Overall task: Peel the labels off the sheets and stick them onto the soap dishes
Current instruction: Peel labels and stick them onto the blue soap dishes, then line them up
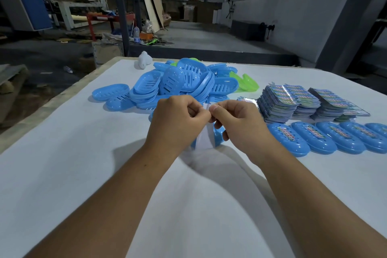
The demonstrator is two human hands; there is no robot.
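Both hands pinch one label sheet (206, 136) over a blue soap dish (218, 135): left hand (178, 119) and right hand (238, 123) meet at its top edge (probably starting the peel). A hasty pull could tear or curl the label.

I see blue soap dishes (176, 84) heaped centre frame, green ones (245, 84) behind, multicoloured printed label sheets (280, 100) at right, a white table (62, 174).

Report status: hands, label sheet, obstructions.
Left hand and right hand pinch white paper label sheet. Unlabelled blue plastic soap dish beneath. Nothing blocking.
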